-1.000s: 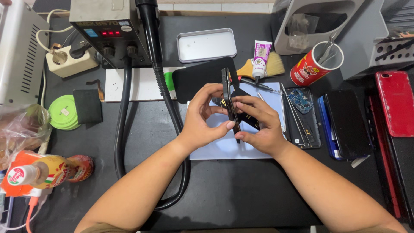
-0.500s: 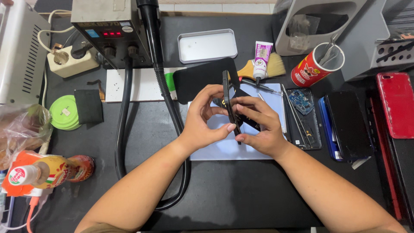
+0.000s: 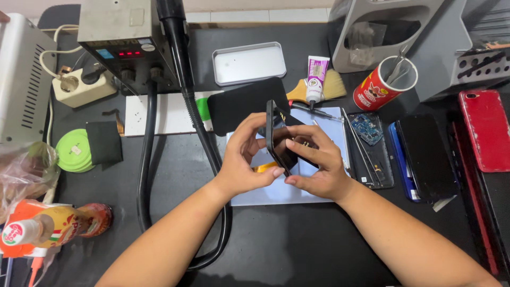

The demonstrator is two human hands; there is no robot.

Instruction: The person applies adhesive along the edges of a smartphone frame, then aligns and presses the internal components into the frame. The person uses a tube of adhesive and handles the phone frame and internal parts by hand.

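Both my hands hold a black smartphone on its edge above a pale blue work mat in the middle of the dark table. My left hand grips its left side, thumb pressed near the lower edge. My right hand wraps the right side, fingers over the phone's open back. A small yellow-orange piece shows between my hands below the phone. A separate black panel lies flat just beyond the phone.
A hot-air station with a thick black hose stands far left. A metal tin, glue tube, brush and red cup of tools sit behind. Opened phones and a red phone lie right. Bottle at left.
My hands and the phone stay in nearly the same place; the fingers have shifted slightly along the phone's edge.
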